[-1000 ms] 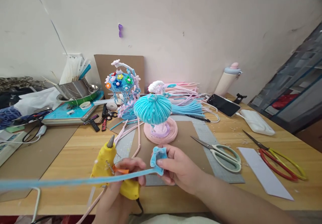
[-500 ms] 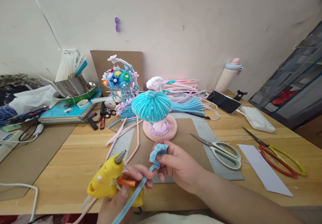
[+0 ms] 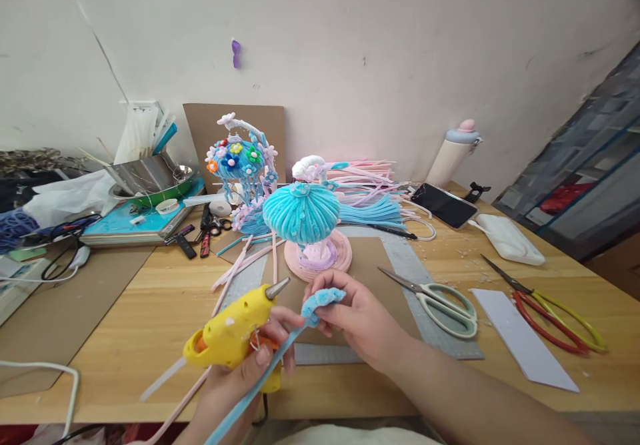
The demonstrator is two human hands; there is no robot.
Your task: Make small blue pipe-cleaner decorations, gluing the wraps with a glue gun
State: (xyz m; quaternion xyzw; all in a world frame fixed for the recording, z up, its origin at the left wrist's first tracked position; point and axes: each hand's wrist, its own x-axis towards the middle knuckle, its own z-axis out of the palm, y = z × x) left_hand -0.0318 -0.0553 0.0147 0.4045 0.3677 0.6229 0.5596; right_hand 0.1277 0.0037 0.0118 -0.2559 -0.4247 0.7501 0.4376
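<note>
My left hand is wrapped round a yellow hot glue gun, its metal nozzle pointing up and to the right. A glue stick pokes out of the gun's rear. My right hand pinches the bunched, folded end of a light blue pipe cleaner. The pipe cleaner's straight length runs down past my left fingers toward the bottom edge. Just beyond my hands stands a turquoise pleated dome above a round pink coiled base.
A flower-covered blue dome stands behind left. Pink and blue pipe cleaners lie at the back. Green-handled scissors, a white card strip and red-and-yellow scissors lie at right. A phone lies behind them.
The glue gun has tipped and shifted right and up, its nozzle now nearer the folded piece. My right hand has turned the folded pipe cleaner so it lies flatter, slightly farther right.
</note>
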